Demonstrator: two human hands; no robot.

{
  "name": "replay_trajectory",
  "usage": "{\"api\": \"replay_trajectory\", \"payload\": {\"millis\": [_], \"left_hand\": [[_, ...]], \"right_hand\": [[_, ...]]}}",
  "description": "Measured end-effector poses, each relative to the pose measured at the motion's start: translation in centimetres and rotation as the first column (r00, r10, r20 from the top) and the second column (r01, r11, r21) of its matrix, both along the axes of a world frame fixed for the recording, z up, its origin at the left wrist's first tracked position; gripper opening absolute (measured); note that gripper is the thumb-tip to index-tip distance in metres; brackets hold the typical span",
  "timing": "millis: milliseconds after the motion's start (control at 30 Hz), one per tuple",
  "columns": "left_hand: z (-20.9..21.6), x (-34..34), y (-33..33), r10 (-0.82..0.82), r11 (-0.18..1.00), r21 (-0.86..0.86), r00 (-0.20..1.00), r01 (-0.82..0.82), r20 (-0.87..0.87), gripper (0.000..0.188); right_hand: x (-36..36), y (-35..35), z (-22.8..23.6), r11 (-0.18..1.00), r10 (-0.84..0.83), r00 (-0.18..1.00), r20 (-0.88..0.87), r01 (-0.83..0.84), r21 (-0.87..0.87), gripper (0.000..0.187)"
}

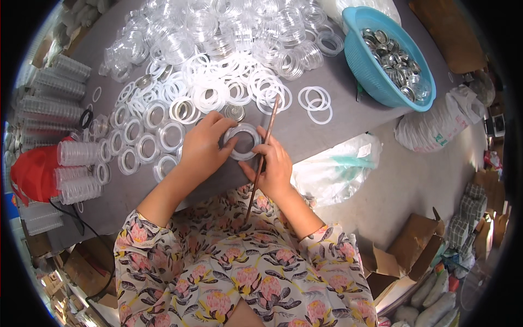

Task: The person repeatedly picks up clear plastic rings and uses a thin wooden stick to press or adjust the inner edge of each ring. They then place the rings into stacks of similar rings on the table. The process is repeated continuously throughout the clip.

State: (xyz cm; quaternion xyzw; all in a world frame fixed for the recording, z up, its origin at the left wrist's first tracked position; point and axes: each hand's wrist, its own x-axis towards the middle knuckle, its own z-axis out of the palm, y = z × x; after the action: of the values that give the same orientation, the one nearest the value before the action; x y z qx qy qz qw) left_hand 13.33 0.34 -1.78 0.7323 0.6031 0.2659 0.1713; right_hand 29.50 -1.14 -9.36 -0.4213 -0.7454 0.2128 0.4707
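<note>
Near the table's front edge, a clear plastic ring-shaped lid (251,155) is held between my two hands. My left hand (204,140) grips its left side, with thumb and fingers curled at the rim. My right hand (277,168) supports its right side and also clasps a thin brown stick (269,126), which slants up past the lid. Just beyond my fingers lies a small round metal mesh piece (235,113). White flat rings (208,99) are heaped behind it. To the left, several clear ring lids with metal inserts (147,147) lie spread out.
A pile of clear plastic rings (201,27) covers the far table. At the far right, a blue basket (362,68) holds metal pieces. Stacked clear rings (79,153) and a red bag (35,173) are at left. Cardboard boxes (417,234) stand on the floor at right.
</note>
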Motion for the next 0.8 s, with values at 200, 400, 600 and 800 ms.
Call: {"api": "replay_trajectory", "payload": {"millis": [200,400,600,800], "left_hand": [[0.5,-2.3,5.0,-0.06,0.961,0.262,0.991,0.088,-0.116,0.023],[-1.1,-3.0,12.7,0.255,0.835,0.548,0.914,-0.044,-0.315,0.026],[0.1,-4.3,13.4,0.174,0.968,0.206,0.975,-0.143,-0.139,0.02],[1.6,-3.9,11.7,0.143,0.968,0.186,0.979,-0.17,0.147,0.022]], "right_hand": [[-1.7,-0.1,0.8,0.989,0.139,0.987,-0.085,-0.143,-0.042,0.049],[-1.3,-0.2,0.4,0.996,0.038,0.991,-0.125,-0.047,-0.07,0.049],[-1.5,-0.4,-0.1,0.997,0.049,0.983,-0.178,-0.058,-0.047,0.048],[-1.8,-0.2,0.0,0.996,-0.022,0.959,-0.284,-0.004,-0.091,0.041]]}}
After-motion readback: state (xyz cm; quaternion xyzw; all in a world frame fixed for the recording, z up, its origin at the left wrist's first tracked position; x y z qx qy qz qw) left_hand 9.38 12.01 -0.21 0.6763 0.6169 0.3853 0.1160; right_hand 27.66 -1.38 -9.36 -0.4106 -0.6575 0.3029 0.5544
